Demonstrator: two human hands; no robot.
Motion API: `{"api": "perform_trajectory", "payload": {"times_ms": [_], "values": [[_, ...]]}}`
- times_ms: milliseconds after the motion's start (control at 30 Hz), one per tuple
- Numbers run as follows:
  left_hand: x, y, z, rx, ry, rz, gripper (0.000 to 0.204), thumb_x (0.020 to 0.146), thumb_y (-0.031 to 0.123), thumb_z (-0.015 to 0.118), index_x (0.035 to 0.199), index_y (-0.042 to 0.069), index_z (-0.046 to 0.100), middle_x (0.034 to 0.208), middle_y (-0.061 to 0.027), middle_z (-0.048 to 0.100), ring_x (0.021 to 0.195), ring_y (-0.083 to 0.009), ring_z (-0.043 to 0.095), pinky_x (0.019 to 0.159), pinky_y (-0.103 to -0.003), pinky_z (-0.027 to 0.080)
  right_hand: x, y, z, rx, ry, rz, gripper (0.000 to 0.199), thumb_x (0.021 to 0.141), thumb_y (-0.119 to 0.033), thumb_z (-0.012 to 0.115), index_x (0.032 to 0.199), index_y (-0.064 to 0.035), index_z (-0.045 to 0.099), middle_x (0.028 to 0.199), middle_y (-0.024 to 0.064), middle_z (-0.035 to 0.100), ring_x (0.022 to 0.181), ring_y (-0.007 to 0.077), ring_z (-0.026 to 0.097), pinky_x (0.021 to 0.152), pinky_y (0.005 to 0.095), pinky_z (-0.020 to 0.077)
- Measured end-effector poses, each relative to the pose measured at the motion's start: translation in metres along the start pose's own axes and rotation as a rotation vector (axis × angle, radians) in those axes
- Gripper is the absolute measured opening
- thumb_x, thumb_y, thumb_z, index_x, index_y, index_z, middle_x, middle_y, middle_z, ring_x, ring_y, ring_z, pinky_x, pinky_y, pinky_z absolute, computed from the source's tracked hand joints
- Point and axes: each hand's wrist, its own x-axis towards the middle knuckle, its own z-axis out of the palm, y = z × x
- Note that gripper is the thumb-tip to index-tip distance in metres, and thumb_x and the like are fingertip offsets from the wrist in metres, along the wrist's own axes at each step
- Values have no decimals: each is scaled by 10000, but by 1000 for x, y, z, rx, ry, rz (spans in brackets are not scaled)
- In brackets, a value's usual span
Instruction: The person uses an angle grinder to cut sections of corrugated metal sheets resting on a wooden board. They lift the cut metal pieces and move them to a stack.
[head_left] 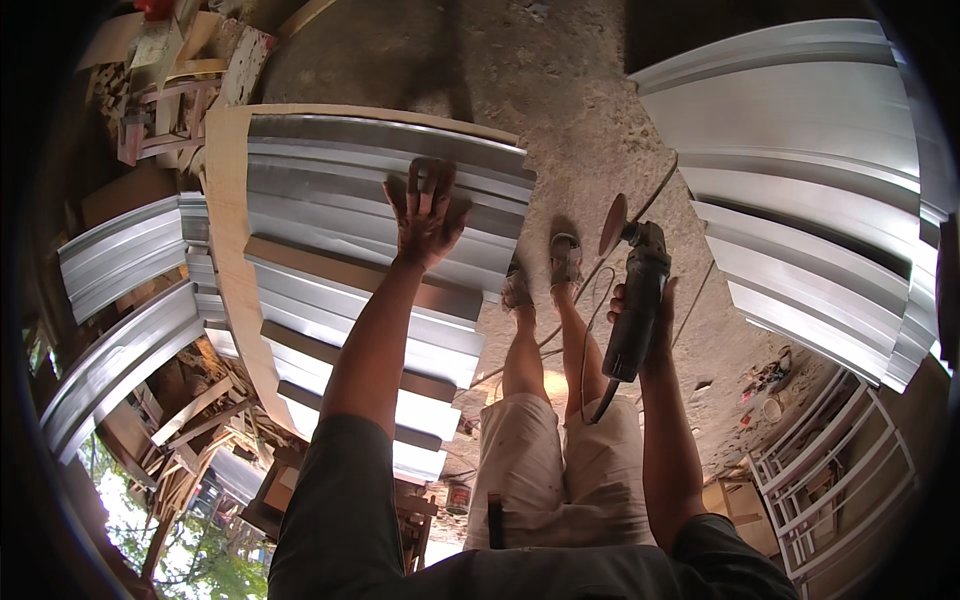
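Note:
My left hand (427, 215) is spread, palm down, on a ribbed metal roofing sheet (330, 200). This sheet lies over a pale wooden board (229, 190) whose edge shows along its far and left sides. In my right hand (655, 310) is a dark angle grinder (640, 300), gripped round its body and held upright to the right of the sheet. Its reddish-brown disc (613, 225) points up and is apart from the metal. From the tool's lower end a black cord (604, 402) hangs in front of my shorts.
More ribbed metal sheets (800, 150) stand at the right, others (125, 250) at the left. Scrap wood (200, 400) is piled at the left. A cable runs over the rough concrete floor (560, 80) near my feet. At the lower right is a white metal frame (830, 470).

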Motion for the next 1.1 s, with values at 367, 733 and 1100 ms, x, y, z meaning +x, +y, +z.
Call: {"api": "perform_trajectory", "payload": {"times_ms": [367, 733, 1100], "values": [[7, 5, -4, 73, -77, 125, 617, 1067, 481, 369, 1630, 240, 293, 1727, 0, 137, 1600, -275, 62, 1153, -808, 14, 18, 25, 73, -97, -71, 140, 588, 975, -526, 577, 1264, -14, 562, 942, 143, 685, 776, 233, 691, 703, 380, 592], [21, 11, -9, -73, -153, 138, 621, 1013, 490, 483, 1587, 265, 402, 1713, 28, 225, 1601, -269, 81, 1121, -838, -10, 36, 23, 92, -179, 10, 191, 552, 935, -476, 643, 1220, -7, 581, 878, 131, 675, 731, 226, 683, 686, 352, 593], [19, 7, -9, -89, -196, 117, 635, 1008, 517, 455, 1581, 246, 414, 1723, 41, 184, 1602, -260, 60, 1123, -834, -29, 49, 39, 88, -112, 34, 232, 550, 916, -470, 677, 1163, 10, 568, 897, 152, 669, 743, 253, 691, 689, 373, 601]]}}
